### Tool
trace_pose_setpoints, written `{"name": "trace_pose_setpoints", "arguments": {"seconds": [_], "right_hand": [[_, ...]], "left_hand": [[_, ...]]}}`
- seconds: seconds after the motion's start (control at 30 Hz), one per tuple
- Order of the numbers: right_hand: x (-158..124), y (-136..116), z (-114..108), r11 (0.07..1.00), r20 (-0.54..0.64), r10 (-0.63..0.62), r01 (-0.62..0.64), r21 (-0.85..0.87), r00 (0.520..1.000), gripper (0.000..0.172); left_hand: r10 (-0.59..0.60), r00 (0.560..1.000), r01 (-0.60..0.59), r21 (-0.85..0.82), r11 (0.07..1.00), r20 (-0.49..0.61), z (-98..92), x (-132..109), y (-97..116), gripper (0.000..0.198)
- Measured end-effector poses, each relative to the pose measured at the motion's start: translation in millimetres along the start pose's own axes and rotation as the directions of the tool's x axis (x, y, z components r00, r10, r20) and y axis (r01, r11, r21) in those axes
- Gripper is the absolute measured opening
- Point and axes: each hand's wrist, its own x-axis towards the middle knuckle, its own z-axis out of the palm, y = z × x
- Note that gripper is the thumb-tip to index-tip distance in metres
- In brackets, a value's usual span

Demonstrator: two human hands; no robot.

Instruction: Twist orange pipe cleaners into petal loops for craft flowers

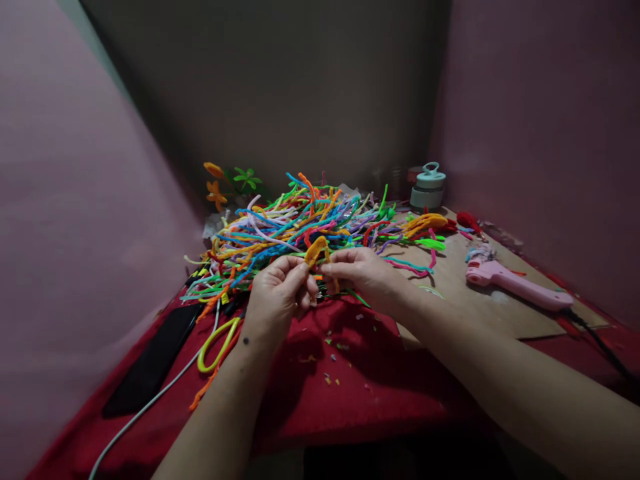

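Between my two hands is a yellow-orange pipe cleaner (316,249), bent into an arch over the near edge of the pile. My left hand (284,283) pinches one end of it between thumb and fingers. On the other side, my right hand (356,268) grips it with its fingertips, and a short orange tail hangs below them. Just behind both hands spreads a big heap of many-coloured pipe cleaners (280,230).
Yellow-handled scissors (219,345), a black phone (153,363) and a white cable (155,399) lie at left. A pink glue gun (520,285) rests on brown board (450,313) at right. Behind stand orange pipe-cleaner flowers (216,195) and a teal container (428,190). Scraps dot the red cloth (340,413).
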Motion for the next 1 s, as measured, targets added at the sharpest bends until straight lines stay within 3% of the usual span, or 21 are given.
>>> {"name": "trace_pose_setpoints", "arguments": {"seconds": [0.1, 0.17, 0.27, 0.37, 0.5, 0.87, 1.0], "right_hand": [[-2.2, -3.3, -0.2, 0.973, -0.023, 0.021, -0.026, -0.228, 1.000, 0.020], [-3.7, -5.3, 0.8, 0.969, -0.013, 0.036, -0.038, -0.243, 0.999, 0.022], [-4.2, -5.5, 1.9, 0.999, 0.024, 0.040, -0.039, -0.030, 0.999, 0.018], [-3.1, -3.9, 1.5, 0.977, 0.020, -0.036, 0.030, 0.212, 0.999, 0.018], [-2.1, -1.9, 2.0, 0.941, -0.030, -0.091, 0.096, 0.323, 0.995, 0.019], [-3.8, 1.8, 6.8, 0.973, -0.150, -0.156, 0.178, 0.147, 0.976, 0.018], [-6.9, -1.1, 10.6, 0.986, -0.192, -0.166, 0.162, -0.037, 0.967, 0.015]], "left_hand": [[0.054, 0.998, -0.052, 0.052, 0.997, -0.034, -2.4, 0.9, 1.1, 0.015], [0.067, 0.997, -0.064, 0.085, 0.994, -0.040, -3.9, 1.3, 1.4, 0.015], [0.080, 0.996, -0.076, 0.104, 0.992, -0.038, -5.6, 1.9, 1.2, 0.016], [0.085, 0.996, -0.079, 0.129, 0.988, -0.040, -5.9, 1.9, 0.6, 0.018], [0.065, 0.997, -0.060, 0.137, 0.989, -0.031, -2.9, 0.2, -1.3, 0.018], [0.113, 0.994, -0.111, 0.214, 0.970, 0.004, 4.7, -4.9, -5.2, 0.011], [0.133, 0.991, -0.131, 0.229, 0.965, 0.007, 4.7, -4.8, -8.2, 0.014]]}}
